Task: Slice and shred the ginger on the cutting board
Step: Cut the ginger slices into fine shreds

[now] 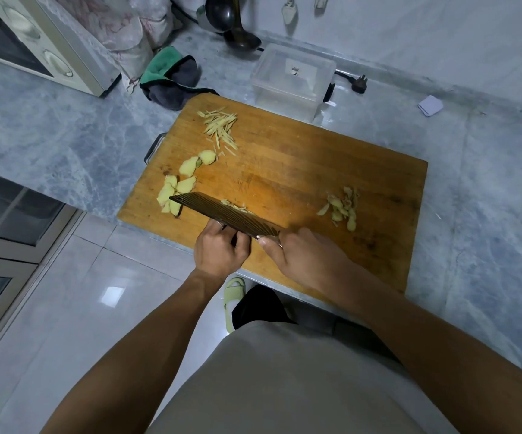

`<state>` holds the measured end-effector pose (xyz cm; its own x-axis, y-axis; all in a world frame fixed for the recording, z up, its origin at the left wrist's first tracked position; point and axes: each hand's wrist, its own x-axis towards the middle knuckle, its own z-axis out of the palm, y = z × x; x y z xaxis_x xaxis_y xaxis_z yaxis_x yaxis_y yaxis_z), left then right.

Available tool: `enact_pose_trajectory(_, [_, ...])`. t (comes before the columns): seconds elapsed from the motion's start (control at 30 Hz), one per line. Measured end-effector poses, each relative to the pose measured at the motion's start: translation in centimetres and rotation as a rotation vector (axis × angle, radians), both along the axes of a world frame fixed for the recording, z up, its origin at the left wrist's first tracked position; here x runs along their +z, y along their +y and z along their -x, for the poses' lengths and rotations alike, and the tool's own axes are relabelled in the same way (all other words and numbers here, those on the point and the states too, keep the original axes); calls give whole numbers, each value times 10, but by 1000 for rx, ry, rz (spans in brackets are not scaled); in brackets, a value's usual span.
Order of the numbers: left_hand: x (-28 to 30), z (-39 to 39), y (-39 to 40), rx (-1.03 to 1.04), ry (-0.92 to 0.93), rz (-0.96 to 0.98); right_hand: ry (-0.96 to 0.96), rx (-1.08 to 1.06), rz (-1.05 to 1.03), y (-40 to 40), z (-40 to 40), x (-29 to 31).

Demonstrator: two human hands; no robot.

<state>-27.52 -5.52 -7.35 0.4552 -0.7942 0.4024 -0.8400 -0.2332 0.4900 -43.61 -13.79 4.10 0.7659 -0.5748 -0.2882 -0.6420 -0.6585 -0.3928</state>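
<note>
Pale yellow ginger (176,189) on orange-brown wooden cutting board (300,158), dark ridged knife (222,216), grey-veined marble counter (50,133)

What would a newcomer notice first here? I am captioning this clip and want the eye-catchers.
The wooden cutting board fills the middle of the grey marble counter. At its near edge a dark ridged cleaver lies tilted with ginger bits on the blade; the right hand holds its handle end and the left hand is at its lower edge. Pale ginger slices lie at the board's left, fine shreds above them.

Grey marble countertop (50,136), pale wall (441,32), glossy white tiled floor (75,292), dim light
</note>
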Motion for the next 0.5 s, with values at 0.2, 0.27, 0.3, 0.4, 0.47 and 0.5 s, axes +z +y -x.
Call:
enact_pose_trajectory(0.2, [0,1,0,15,1,0,-4,3,-2,-1,-5,-11])
enact_pose_trajectory(0.27, [-2,0,0,5,0,-3,-33,-28,-47,-2,-5,-10])
enact_pose_trajectory(0.3, [-3,0,0,0,-2,-1,-42,-41,-66,-3,-5,-9])
enact_pose_trajectory(0.4, [-3,-1,0,-4,-13,16,-39,-36,-68,-4,-4,-5])
enact_pose_trajectory(0.47, [-1,0,0,-3,-20,21,-58,-38,-75,-4,-2,-5])
enact_pose_trajectory(0.5, [-1,0,0,-6,-24,21,-68,-41,-85,-4,-1,-4])
